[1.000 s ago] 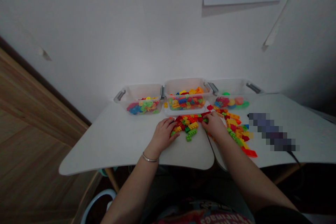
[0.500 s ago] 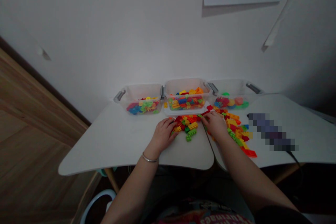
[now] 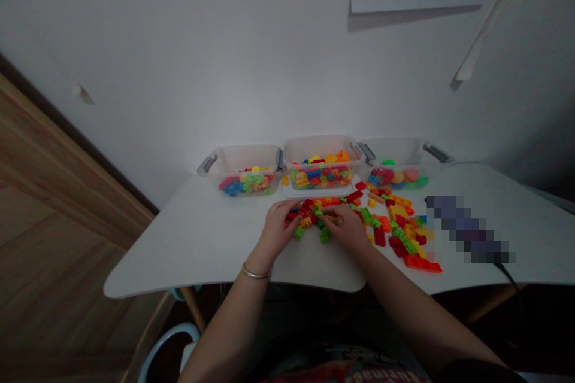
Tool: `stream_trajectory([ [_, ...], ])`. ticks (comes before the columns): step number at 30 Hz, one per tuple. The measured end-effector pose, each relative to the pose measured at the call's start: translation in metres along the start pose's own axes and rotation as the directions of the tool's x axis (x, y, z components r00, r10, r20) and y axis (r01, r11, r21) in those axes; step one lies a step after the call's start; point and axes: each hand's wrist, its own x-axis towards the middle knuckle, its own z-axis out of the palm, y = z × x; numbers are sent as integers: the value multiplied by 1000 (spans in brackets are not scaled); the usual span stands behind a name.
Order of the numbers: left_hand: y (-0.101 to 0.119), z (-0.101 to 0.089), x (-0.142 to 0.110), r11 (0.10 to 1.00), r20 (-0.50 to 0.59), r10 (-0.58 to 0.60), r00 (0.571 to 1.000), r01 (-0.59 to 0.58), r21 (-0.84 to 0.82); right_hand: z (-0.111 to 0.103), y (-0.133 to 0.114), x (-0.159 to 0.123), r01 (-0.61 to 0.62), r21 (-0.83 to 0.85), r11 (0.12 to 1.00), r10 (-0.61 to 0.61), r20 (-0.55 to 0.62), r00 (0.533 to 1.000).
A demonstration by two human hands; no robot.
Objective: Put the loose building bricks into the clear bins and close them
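A pile of building bricks (image 3: 309,210) in red, orange, yellow and green lies on the white table between my two hands. My left hand (image 3: 279,226) cups the pile's left side, thumb and fingers apart, the fingertips partly hidden by bricks. From the right, my right hand (image 3: 348,226) reaches over the pile, with a gap between its thumb and fingers and yellow bricks showing there. Just below the fingers, a green brick (image 3: 324,236) rests at the pile's near edge. More loose bricks (image 3: 399,224) are spread to the right of my right hand.
Along the wall stand three clear bins: a left one (image 3: 245,158) with coloured pieces, a middle one (image 3: 323,146) with bricks, a right one (image 3: 398,149) with rounded pieces. A blurred-out object (image 3: 467,227) with a cable lies at right. The table (image 3: 179,251) has rounded front corners.
My right hand has moved left and nearer, from the seam's far end to the pile's right side. My left hand stays at the pile, and the bricks sit closer together between both hands.
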Motion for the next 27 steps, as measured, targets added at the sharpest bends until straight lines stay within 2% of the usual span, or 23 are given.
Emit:
stream_trajectory([
  [4,14,7,5,999,102,37,994,-39,21,6,-1,-5,68,53,996,-70,38,997],
  [6,18,12,6,998,113,31,993,-37,51,5,-1,-5,78,60,995,-80,28,996],
  [9,20,16,6,998,87,-8,996,2,69,3,-1,-5,65,49,997,-66,19,998],
  [12,17,12,11,997,55,-21,998,17,70,3,-1,-5,49,28,998,-50,26,998],
  [15,6,-4,19,998,-107,-31,994,36,50,3,0,-4,51,23,998,-53,47,998],
  [16,0,-12,22,998,-219,-49,974,58,35,3,0,-4,54,24,998,-55,59,997],
  [17,-7,-21,27,996,-343,-80,936,91,15,4,0,-4,57,23,998,-59,72,996],
  [19,-25,-41,38,984,-545,-169,821,175,-41,4,0,-4,66,19,998,-68,88,994],
  [20,-34,-51,44,968,-607,-239,758,232,-92,4,0,-4,73,15,997,-74,87,993],
  [22,-51,-69,60,932,-647,-354,675,309,-188,5,0,-4,92,4,996,-92,78,993],
  [23,-59,-77,68,921,-650,-381,658,333,-204,5,0,-4,103,-2,995,-103,71,992],
  [24,-66,-84,77,916,-637,-388,666,355,-188,5,0,-4,115,-7,993,-114,66,991],
  [27,-79,-95,99,888,-531,-431,730,446,-107,5,0,-4,146,-18,989,-144,60,988],
])
